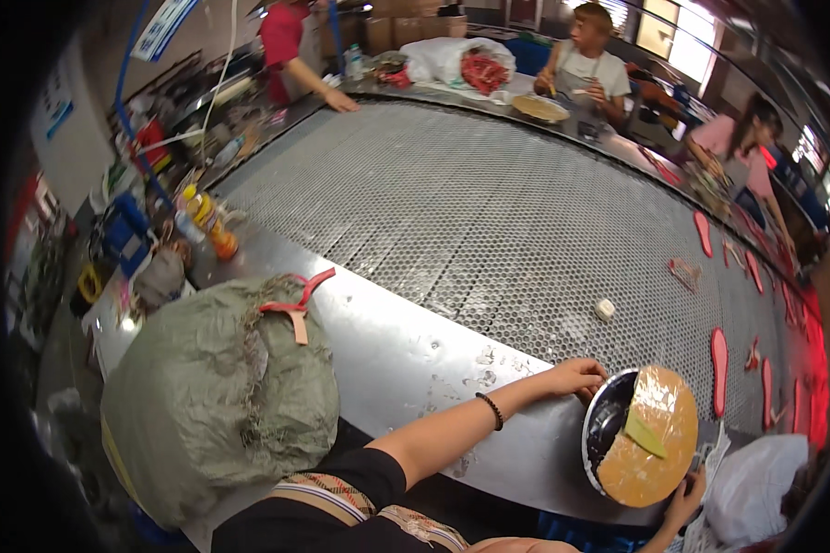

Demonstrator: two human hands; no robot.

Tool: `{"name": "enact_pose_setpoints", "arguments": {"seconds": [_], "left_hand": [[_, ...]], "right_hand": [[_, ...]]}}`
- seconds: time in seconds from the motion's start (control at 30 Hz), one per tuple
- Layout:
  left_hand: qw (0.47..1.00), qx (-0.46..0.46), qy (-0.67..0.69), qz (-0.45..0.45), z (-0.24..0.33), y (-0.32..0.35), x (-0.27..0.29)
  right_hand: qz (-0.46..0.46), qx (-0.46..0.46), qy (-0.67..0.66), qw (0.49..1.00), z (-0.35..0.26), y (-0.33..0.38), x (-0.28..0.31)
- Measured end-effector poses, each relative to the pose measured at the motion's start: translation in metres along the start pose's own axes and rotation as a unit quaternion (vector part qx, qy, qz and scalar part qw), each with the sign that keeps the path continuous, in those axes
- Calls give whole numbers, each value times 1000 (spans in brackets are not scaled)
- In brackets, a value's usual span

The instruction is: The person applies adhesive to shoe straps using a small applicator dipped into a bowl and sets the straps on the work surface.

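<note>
Left hand (pixel 576 376): fingers curled down on the upper left rim of the bowl (pixel 609 419); touching, though a firm grip cannot be told.

Right hand (pixel 684 498): at the bowl's 5 o'clock, fingers bent against the lower edge of the disc (pixel 650 438); whether it clamps the disc cannot be told.

Bowl: dark and round, on the steel ledge (pixel 406 350), tipped up on edge between the two hands. The left hand is at its 10 o'clock. A tan disc covers most of its mouth, long axis running 12 to 6 o'clock. A yellow-green strip (pixel 646 433) lies across the disc.

Sack (pixel 217 387): grey-green woven, bulging, at 9 o'clock from the bowl, on the ledge's near end. Its mouth is tied with red tape (pixel 295 300).

White bag (pixel 756 484): crumpled plastic, just beyond the right hand at 3 o'clock.

Mesh table (pixel 489 212): perforated metal, wide, beyond the ledge. A small white block (pixel 604 309) sits at the bowl's 12 o'clock.

Red soles (pixel 719 359): flat, shoe-shaped, scattered along the right side.

Bottles (pixel 203 217): yellow and orange, at the left edge.

Far end: a white bag with red contents (pixel 470 64), cardboard boxes (pixel 406 28), and a blue-and-white sign (pixel 161 28) hanging at upper left. Three other people work at the far rim.
</note>
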State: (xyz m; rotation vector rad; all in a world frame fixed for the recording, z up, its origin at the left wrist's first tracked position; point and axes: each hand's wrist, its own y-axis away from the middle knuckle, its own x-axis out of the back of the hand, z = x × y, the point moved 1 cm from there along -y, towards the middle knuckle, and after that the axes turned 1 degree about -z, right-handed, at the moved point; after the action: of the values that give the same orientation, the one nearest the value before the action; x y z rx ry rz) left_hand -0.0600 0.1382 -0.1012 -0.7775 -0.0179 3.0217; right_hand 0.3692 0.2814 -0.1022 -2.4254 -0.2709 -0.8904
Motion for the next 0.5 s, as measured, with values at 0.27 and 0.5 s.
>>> {"name": "enact_pose_setpoints", "arguments": {"seconds": [0.27, 0.5], "left_hand": [[1000, -26, 18, -1, -13, -8, 6], [1000, -17, -1, -7, -6, -6, 7]], "right_hand": [[-64, 43, 102, 992, -59, -8, 13], [-54, 14, 59, 997, -55, -6, 7]]}}
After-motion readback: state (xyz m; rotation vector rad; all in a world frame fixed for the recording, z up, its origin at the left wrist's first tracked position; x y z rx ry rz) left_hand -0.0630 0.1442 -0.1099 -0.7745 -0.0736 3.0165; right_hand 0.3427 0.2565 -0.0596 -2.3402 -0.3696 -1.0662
